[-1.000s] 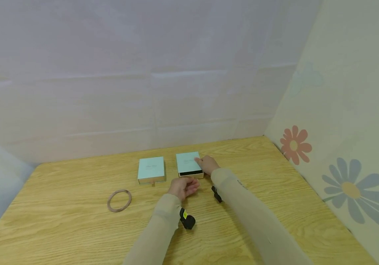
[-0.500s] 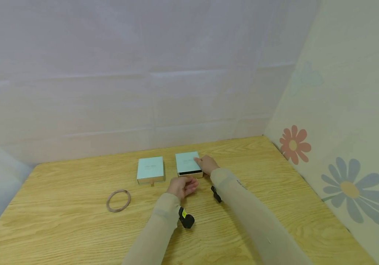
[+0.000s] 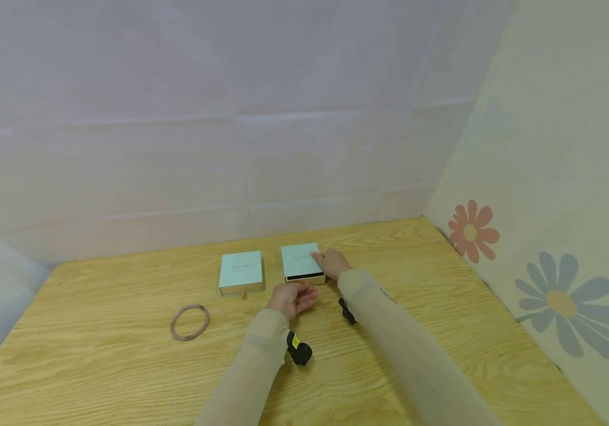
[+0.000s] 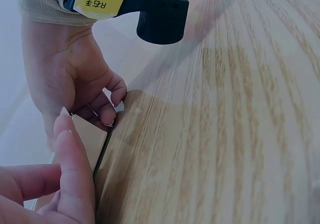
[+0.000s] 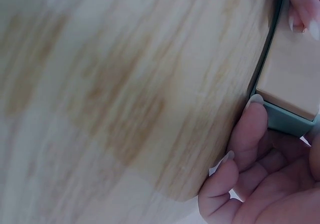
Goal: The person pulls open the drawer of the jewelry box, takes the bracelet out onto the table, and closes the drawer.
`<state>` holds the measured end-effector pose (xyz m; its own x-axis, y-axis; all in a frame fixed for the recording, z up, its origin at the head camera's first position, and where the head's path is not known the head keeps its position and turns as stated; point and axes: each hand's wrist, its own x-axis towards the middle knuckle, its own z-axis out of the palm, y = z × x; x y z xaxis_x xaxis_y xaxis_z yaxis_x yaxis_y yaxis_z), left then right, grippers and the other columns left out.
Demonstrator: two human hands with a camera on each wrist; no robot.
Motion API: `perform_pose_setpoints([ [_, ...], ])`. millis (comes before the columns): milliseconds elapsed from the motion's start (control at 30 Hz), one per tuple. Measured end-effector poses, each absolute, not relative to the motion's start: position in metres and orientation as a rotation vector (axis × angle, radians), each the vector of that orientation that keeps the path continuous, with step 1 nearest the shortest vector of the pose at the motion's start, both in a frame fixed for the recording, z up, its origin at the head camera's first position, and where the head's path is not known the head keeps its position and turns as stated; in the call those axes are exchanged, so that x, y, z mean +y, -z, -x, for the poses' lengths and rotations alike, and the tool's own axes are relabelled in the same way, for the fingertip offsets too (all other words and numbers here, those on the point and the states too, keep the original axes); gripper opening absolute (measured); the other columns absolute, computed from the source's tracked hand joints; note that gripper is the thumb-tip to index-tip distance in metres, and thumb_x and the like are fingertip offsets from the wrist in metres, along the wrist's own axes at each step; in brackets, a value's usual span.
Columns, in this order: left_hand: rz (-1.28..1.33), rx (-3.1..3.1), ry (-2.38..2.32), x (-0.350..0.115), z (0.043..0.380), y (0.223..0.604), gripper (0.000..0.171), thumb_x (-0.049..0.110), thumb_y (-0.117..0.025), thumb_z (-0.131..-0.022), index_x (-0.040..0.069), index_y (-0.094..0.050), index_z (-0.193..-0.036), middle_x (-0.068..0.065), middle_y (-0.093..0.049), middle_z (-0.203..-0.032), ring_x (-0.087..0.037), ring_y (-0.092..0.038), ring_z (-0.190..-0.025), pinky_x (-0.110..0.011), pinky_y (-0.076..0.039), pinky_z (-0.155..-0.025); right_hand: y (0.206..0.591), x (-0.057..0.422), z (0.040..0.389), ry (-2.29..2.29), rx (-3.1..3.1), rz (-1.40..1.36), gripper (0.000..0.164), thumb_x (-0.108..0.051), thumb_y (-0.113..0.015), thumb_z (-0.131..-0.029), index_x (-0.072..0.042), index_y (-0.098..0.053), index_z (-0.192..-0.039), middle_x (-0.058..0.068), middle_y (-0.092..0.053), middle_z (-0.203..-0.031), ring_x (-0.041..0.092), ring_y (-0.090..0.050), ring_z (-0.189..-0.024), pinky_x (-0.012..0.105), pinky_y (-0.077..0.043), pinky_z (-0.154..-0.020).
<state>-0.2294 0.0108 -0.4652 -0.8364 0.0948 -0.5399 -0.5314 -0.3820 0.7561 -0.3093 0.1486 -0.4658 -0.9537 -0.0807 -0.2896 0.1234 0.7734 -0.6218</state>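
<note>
A pale blue drawer box point(image 3: 300, 258) lies at the back of the table, with a narrow black strip showing above its beige drawer front point(image 5: 292, 76). My right hand point(image 3: 334, 264) grips the box at its right side, thumb on top and fingers down along the side. At the front, my left hand point(image 3: 290, 299) touches the drawer front with its fingertips; its fingers point(image 4: 72, 169) look fairly straight in the left wrist view. To the left stands a second pale blue box point(image 3: 240, 269), closed, with a small ribbon tab. A brownish ring point(image 3: 208, 319) lies flat nearer the front left.
A wood-grain table point(image 3: 97, 367) carries everything. Pale cloth point(image 3: 177, 148) hangs behind it, and a flower-patterned sheet point(image 3: 560, 302) borders the right side. A black camera point(image 3: 299, 350) sits on the left wrist.
The right box's drawer has slid slightly inward and its black strip has narrowed. My left fingertips moved slightly with it; my right hand keeps its hold. The view has shifted a little.
</note>
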Motion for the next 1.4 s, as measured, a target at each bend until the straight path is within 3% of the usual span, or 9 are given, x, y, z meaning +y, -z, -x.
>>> perform_pose_setpoints([
  [300, 0.598, 1.458, -2.255, 0.012, 0.232, 0.465, 0.028, 0.0, -0.052, -0.099, -0.012, -0.057, -0.124, -0.013, -0.07, -0.086, -0.013, -0.069, -0.068, -0.022, -0.056, -0.059, 0.468, 0.149, 0.311, 0.963, 2.661, -0.036, 0.051, -0.04, -0.043, -0.104, 0.005, -0.064, -0.12, 0.007, -0.051, -0.057, 0.017, -0.046, -0.044, 0.028, -0.045, -0.05],
  [733, 0.578, 1.461, -2.252, 0.009, 0.233, 0.465, 0.029, 0.0, -0.051, -0.1, -0.012, -0.055, -0.126, -0.019, -0.07, -0.097, -0.014, -0.069, -0.07, -0.023, -0.056, -0.061, 0.457, 0.147, 0.302, 0.991, 2.663, -0.05, 0.048, -0.04, -0.044, -0.104, 0.002, -0.067, -0.105, 0.008, -0.054, -0.061, 0.017, -0.048, -0.048, 0.028, -0.044, -0.048],
  [933, 0.559, 1.459, -2.249, 0.008, 0.233, 0.464, 0.029, 0.0, -0.05, -0.1, -0.012, -0.055, -0.127, -0.013, -0.07, -0.088, -0.013, -0.069, -0.07, -0.022, -0.055, -0.061, 0.466, 0.148, 0.31, 0.984, 2.656, -0.072, 0.048, -0.039, -0.044, -0.104, 0.002, -0.067, -0.094, 0.008, -0.053, -0.058, 0.016, -0.047, -0.045, 0.026, -0.042, -0.045],
  [1200, 0.568, 1.443, -2.256, 0.008, 0.234, 0.465, 0.029, 0.0, -0.05, -0.1, -0.012, -0.055, -0.127, -0.017, -0.07, -0.096, -0.013, -0.069, -0.069, -0.023, -0.056, -0.062, 0.464, 0.147, 0.308, 0.965, 2.664, -0.054, 0.049, -0.039, -0.044, -0.104, 0.003, -0.068, -0.108, 0.006, -0.05, -0.053, 0.016, -0.046, -0.043, 0.026, -0.04, -0.044],
  [1400, 0.576, 1.412, -2.272, 0.008, 0.237, 0.466, 0.029, 0.0, -0.048, -0.101, -0.013, -0.054, -0.127, -0.018, -0.069, -0.098, -0.013, -0.068, -0.069, -0.023, -0.056, -0.062, 0.465, 0.148, 0.309, 0.973, 2.668, -0.049, 0.048, -0.038, -0.044, -0.104, 0.004, -0.068, -0.106, 0.006, -0.049, -0.051, 0.016, -0.045, -0.042, 0.026, -0.04, -0.043],
])
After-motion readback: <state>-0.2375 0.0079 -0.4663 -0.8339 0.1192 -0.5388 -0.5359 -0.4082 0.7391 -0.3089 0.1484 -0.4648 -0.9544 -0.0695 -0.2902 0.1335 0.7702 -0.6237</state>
